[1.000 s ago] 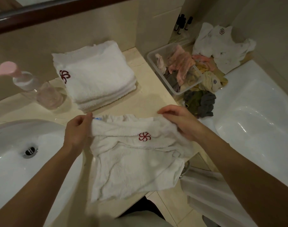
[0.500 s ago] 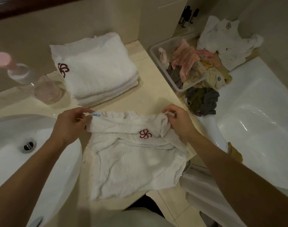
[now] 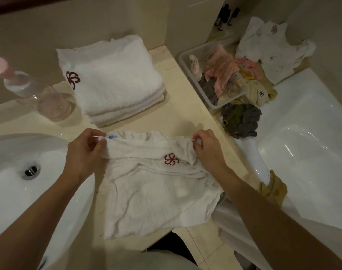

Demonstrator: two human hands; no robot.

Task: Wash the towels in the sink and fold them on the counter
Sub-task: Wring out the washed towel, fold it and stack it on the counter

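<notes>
A crumpled white towel [image 3: 156,193] with a red flower logo lies on the beige counter [image 3: 181,115], its near edge hanging over the counter's front. My left hand [image 3: 84,152] pinches its far left corner, by a small blue tag. My right hand [image 3: 207,149] pinches the far right corner. The far edge is folded over toward me. Behind it sits a neat stack of folded white towels [image 3: 115,80] with the same logo. The white sink [image 3: 14,184] with its metal drain is at the left.
A clear pump bottle [image 3: 39,92] with a pink top stands left of the stack. A plastic bin [image 3: 211,75] of mixed cloths, a dark cloth heap [image 3: 242,119] and a loose white towel [image 3: 271,49] lie at the right, beside a white bathtub [image 3: 306,145].
Both hands have drawn the towel's far corners apart and slightly toward me, tightening the folded edge. The view has tilted down a little.
</notes>
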